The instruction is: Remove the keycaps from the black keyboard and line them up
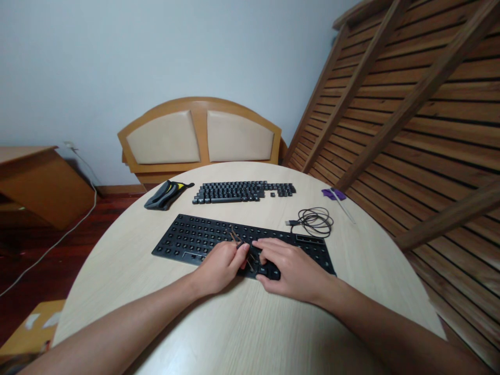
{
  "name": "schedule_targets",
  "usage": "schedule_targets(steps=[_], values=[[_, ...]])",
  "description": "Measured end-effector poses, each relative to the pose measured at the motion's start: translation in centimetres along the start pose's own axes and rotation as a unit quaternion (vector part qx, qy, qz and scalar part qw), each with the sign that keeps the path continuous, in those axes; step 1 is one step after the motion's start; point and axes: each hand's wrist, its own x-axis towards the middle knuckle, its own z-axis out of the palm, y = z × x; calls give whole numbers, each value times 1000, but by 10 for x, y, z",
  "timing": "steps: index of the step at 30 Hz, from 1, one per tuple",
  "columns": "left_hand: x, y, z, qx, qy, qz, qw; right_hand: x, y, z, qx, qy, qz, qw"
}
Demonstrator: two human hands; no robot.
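A black keyboard base (pixel 195 229) lies across the table, most of its key positions bare of caps. My left hand (pixel 221 266) is closed around a thin metal tool (pixel 235 235), whose brownish prongs stick out above the fist and reach down to the keyboard. What kind of tool it is I cannot make out. My right hand (pixel 291 268) bends over the right part of the keyboard, fingers on top and thumb at the front edge, holding it. A few black keycaps (pixel 269 271) sit on the base beside the right thumb.
Removed keycaps (pixel 230 191) lie in keyboard order further back on the round table (pixel 128 281). A coiled USB cable (pixel 314 221) is behind the keyboard. A grey and yellow pouch (pixel 166 195) rests at left; a purple cloth (pixel 334 194) and thin rod (pixel 344 208) at right.
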Motion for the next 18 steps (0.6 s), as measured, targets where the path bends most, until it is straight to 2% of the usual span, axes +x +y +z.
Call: schedule_targets(steps=[5,11,18], values=[[1,1,-1,-1,0,4,1000,1,-1,-1,-35,-13,7,999],[1,0,0,0,3,8,1000,1,-1,-1,-66,-44,-26,997],[-1,1,-1,4,-1,5,1000,1,0,4,-73,-40,-19,996]])
